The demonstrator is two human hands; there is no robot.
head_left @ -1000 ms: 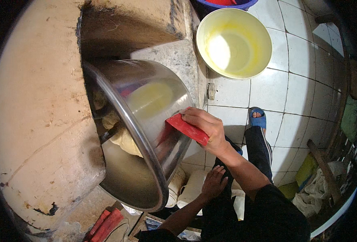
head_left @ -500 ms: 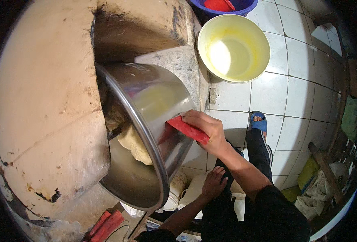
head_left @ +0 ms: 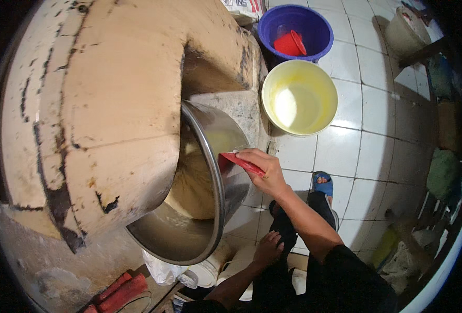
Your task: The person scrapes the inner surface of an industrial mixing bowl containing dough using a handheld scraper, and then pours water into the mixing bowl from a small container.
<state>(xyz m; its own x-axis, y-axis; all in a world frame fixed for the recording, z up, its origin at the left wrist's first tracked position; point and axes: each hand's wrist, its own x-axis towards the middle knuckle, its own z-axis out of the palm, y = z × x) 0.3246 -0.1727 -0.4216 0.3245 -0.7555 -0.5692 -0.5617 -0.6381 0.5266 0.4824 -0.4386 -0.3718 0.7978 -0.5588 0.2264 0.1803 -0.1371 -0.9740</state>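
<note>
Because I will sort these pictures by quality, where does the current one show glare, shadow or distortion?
Head view: glare inside the pale yellow bucket; faint yellowish reflection on the steel bowl; lines of the tiled floor bowed, its picture-right side in shadow; corners black.

You had two hands in view, one right hand (head_left: 262,166) and one left hand (head_left: 268,249), plus one red scraper (head_left: 246,164), one steel bowl (head_left: 160,232), one dough mass (head_left: 193,190), one beige machine (head_left: 121,115), one yellow-stained tub (head_left: 315,96), one purple-blue basin (head_left: 320,34), one red dipper (head_left: 289,45) and one blue sandal (head_left: 323,186).
</note>
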